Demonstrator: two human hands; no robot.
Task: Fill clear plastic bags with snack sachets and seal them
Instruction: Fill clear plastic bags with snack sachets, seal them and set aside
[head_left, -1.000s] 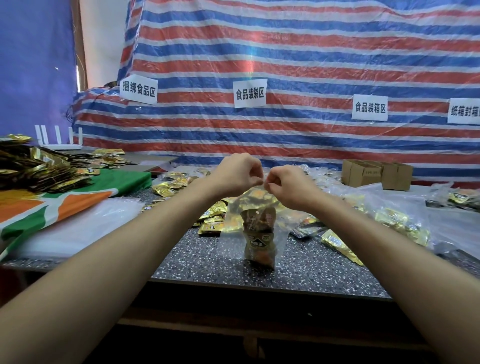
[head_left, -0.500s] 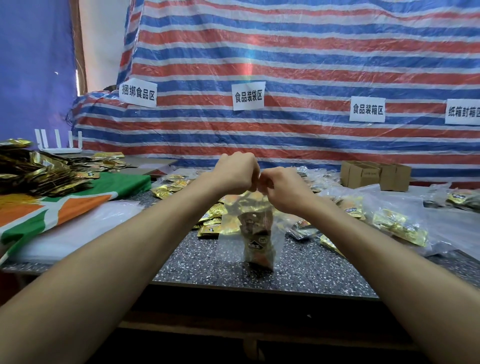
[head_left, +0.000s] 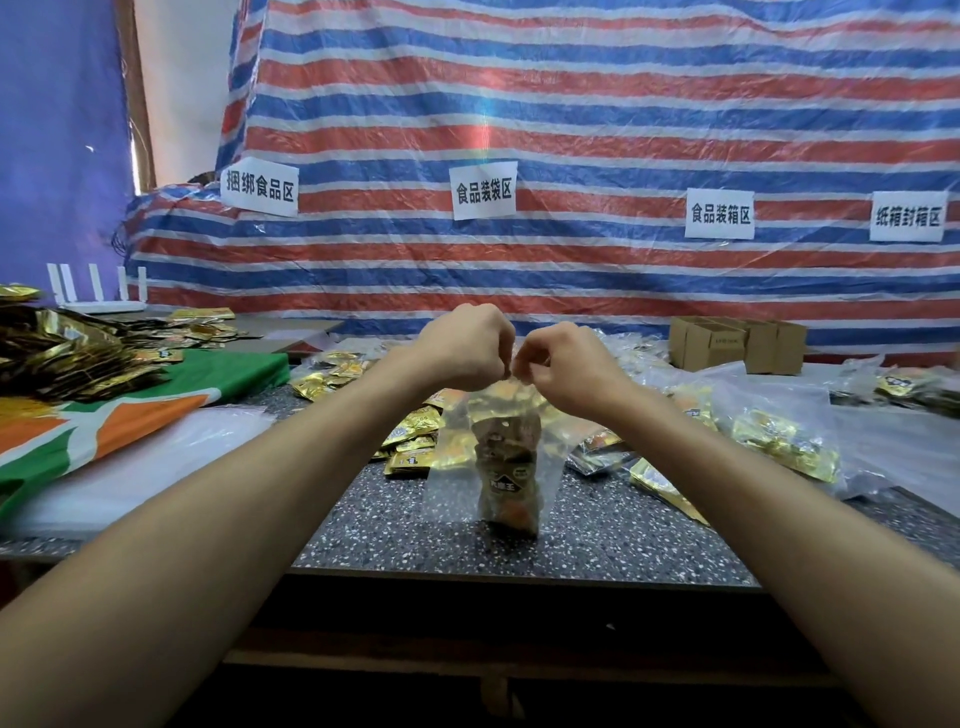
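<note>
At the middle of the head view, just inside the front edge of the speckled table (head_left: 597, 545), the clear plastic bag (head_left: 448, 470) stood upright on the tabletop with a column of snack sachets (head_left: 506, 480) inside it. The left hand (head_left: 465, 343) and the right hand (head_left: 563, 364) met at the bag's mouth, at twelve o'clock from the sachets. Both had fingers curled tight, pinching the top edge, with the knuckles nearly touching.

The step in hand looked to be the sealing. To do it well, the two lips of the mouth needed lining up flat, with no sachet corner caught between them. The pinch then needed running along the mouth from one end to the other, with the film held taut so it did not pucker. The stack sat well below the mouth, which left room.

Loose gold sachets (head_left: 410, 449) lay at ten o'clock from the bag, filled bags (head_left: 779, 441) at three o'clock and cardboard boxes (head_left: 737, 343) at two o'clock.

The closure itself was hidden behind the knuckles, so how much of it was pressed shut could not be told. It was probably a press strip, though the film was too clear to show one. The fingertips were out of sight, the sachets in the bag could not be counted, and both forearms ran out of frame at six o'clock.
</note>
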